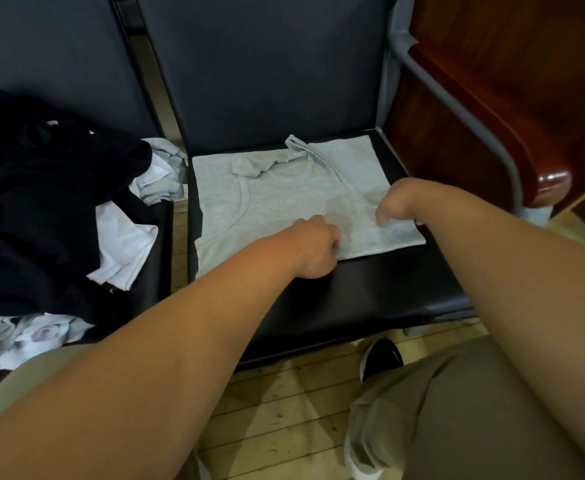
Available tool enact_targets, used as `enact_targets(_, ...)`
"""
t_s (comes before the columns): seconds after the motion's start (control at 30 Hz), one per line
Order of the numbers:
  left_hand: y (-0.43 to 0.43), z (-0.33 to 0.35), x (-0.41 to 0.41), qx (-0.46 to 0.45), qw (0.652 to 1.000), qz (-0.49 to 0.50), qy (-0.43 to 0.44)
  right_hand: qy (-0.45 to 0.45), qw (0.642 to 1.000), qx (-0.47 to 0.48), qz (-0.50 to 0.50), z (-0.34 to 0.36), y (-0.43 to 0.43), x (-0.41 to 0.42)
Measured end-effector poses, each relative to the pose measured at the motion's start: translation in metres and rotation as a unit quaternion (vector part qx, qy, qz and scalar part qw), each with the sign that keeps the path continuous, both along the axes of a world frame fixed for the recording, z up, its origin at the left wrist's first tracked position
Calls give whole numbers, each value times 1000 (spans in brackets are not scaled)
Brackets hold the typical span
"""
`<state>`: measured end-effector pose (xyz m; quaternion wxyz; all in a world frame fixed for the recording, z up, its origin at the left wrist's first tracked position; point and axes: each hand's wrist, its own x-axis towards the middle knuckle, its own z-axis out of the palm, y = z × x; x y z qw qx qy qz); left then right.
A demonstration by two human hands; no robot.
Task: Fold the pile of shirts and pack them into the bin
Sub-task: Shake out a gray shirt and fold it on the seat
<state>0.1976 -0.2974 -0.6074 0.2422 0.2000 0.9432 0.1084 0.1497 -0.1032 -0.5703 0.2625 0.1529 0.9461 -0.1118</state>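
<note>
Holding the near edge of the grey tank top [284, 202] with the left grip [319, 249], clenched on the cloth with curled fingers. Pinching, seemingly, the same edge closer to its right corner with the right grip [400, 204]; hard to judge the amount of cloth taken from behind the knuckles. Lying flat and face up on the black chair seat [370, 292], with straps toward the backrest [267, 81] and one strap crumpled over on itself.

Judged as the fold step on this one garment, and early in it. Next, probably lifting this edge with both grips together and carrying it up to the straps, keeping the two corners level so as not to drag the whole piece along the seat. No bin in view, so nowhere yet to name for the packing.

Counting now: two grips, one tank top spread out, two chair seats, one black shoe [383, 356] on the wooden floor [284, 410]. On the left chair seat [159, 244], one pile of shirts [41, 202], with at least one dark, one white, one grey and one printed piece.
</note>
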Motion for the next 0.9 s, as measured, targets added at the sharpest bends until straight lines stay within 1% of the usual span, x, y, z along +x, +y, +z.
enact_targets(0.13,-4,4,0,9,1000,-10,2,21,999,20,15,-6,7,-3)
enact_targets(0.23,-11,10,-1,22,1000,-12,-11,72,996,40,-20,-7,10,-6)
enact_targets(0.3,-17,17,-2,38,999,8,-20,100,992,48,-56,-12,15,-11)
enact_targets(0.37,-24,23,-3,39,998,36,-22,119,990,41,-59,-12,14,-13)
enact_targets(0.43,-35,26,-7,7,998,61,-4,127,992,16,-22,-13,7,-17)
enact_targets(0.5,-48,28,-12,-45,994,90,35,117,993,3,18,-12,-6,-19)
enact_targets(0.6,-72,27,-17,-167,973,134,89,121,990,-4,66,-12,-30,-21)
enact_targets(0.67,-89,27,-21,-225,957,166,75,119,987,-19,110,-11,-49,-21)
enact_targets(0.7,-98,26,-23,-234,954,177,53,110,984,-28,134,-13,-58,-22)
enact_targets(0.77,-113,23,-27,-250,953,169,5,76,981,-39,175,-21,-75,-29)
enact_targets(0.83,-123,22,-29,-263,953,147,-11,61,977,-54,198,-23,-89,-30)
enact_targets(0.9,-131,21,-33,-255,956,145,-10,65,975,-75,198,-18,-103,-26)
